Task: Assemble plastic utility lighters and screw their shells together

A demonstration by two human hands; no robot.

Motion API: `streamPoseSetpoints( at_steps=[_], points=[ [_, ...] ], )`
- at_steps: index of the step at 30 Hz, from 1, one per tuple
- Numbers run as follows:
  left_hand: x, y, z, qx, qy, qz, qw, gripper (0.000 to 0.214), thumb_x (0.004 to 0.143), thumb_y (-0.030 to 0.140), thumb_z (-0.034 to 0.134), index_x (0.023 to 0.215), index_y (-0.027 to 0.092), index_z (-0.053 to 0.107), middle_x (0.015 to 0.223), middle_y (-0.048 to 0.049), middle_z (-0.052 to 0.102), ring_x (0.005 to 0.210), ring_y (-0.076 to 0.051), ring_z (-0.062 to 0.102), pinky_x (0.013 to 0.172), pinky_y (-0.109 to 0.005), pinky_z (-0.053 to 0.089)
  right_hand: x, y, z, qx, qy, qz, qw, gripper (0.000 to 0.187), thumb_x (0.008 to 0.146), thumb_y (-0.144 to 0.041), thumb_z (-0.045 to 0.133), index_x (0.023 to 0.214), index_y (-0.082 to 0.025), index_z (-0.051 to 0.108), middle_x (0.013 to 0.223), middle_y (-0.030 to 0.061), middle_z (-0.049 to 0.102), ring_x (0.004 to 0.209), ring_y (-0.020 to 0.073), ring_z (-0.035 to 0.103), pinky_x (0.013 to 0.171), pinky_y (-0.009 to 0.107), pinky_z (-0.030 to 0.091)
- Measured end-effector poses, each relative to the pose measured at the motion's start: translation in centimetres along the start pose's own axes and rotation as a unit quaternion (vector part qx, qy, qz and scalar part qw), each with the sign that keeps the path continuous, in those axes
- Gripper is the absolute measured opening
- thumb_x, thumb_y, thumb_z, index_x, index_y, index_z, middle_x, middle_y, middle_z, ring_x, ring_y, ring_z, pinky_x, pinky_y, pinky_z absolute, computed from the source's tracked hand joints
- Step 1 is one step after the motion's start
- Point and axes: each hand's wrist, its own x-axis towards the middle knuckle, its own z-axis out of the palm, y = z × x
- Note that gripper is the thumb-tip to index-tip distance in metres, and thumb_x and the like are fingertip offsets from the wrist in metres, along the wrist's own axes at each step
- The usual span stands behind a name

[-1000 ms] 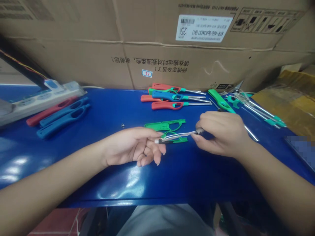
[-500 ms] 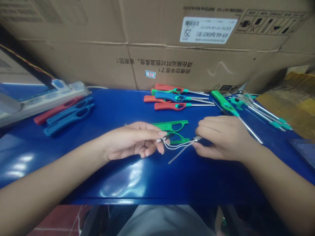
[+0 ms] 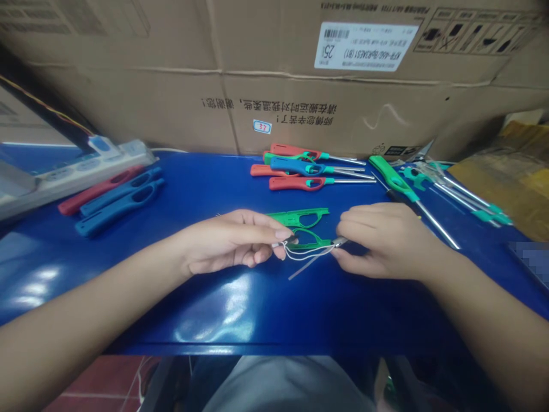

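Observation:
My left hand pinches a small black part between thumb and forefinger, its other fingers curled below. Thin white wires run from that part across to my right hand. There the thumb and fingers are closed on a small silver metal piece, most of which the hand hides. A narrow clear strip slants down and left from near it. Just behind the wires lie two green lighter handle shells, partly covered by my left hand.
Several finished-looking long lighters lie at the back against a cardboard box. A green lighter and metal tubes are at right. Red and blue handles rest by a white power strip at left.
My right hand has shifted slightly left, closer to my left hand, and the clear strip's tip has moved a little left and up. Both grips stay the same.

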Motion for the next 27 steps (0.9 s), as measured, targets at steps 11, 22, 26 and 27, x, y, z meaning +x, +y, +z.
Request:
streamPoseSetpoints(
  at_steps=[11, 22, 26, 27],
  points=[
    [-0.23, -0.14, 0.09, 0.015, -0.018, -0.048, 0.999, 0.020, 0.081, 0.029, 0.086, 0.092, 0.012, 0.082, 0.069, 0.0000, 0.068, 0.053, -0.002, 0.058, 0.048, -0.006, 0.052, -0.05, 0.02, 0.42, 0.117, -0.006, 0.016, 0.993, 0.030, 0.098, -0.032, 0.052, 0.070, -0.021, 0.053, 0.061, -0.0024, 0.053, 0.055, 0.0119, 0.048, 0.057, 0.027, 0.034],
    [-0.31, 0.24, 0.08, -0.097, -0.023, -0.074, 0.992, 0.026, 0.074, 0.023, 0.091, 0.093, 0.007, 0.081, 0.069, -0.0012, 0.064, 0.054, -0.002, 0.056, 0.046, -0.005, 0.050, -0.22, 0.19, 0.53, 0.109, -0.010, 0.025, 0.994, 0.029, 0.097, -0.031, 0.055, 0.070, -0.021, 0.053, 0.061, -0.0022, 0.050, 0.056, 0.0126, 0.046, 0.057, 0.028, 0.033],
    [-0.17, 0.02, 0.07, -0.051, -0.022, -0.061, 0.997, 0.031, 0.075, 0.028, 0.091, 0.098, 0.010, 0.082, 0.068, -0.0001, 0.065, 0.056, -0.002, 0.059, 0.051, -0.005, 0.052, -0.23, 0.17, 0.42, 0.124, -0.049, 0.041, 0.990, 0.028, 0.098, -0.034, 0.055, 0.073, -0.020, 0.054, 0.065, -0.0022, 0.052, 0.060, 0.0126, 0.047, 0.059, 0.028, 0.032],
    [-0.09, -0.08, 0.03, -0.027, -0.015, -0.056, 0.998, 0.031, 0.075, 0.030, 0.091, 0.098, 0.010, 0.082, 0.069, -0.0003, 0.066, 0.057, -0.003, 0.060, 0.052, -0.006, 0.053, -0.19, 0.15, 0.43, 0.130, -0.071, 0.048, 0.988, 0.029, 0.098, -0.035, 0.055, 0.072, -0.021, 0.052, 0.065, -0.0024, 0.051, 0.060, 0.0125, 0.047, 0.059, 0.028, 0.031]
  ],
)
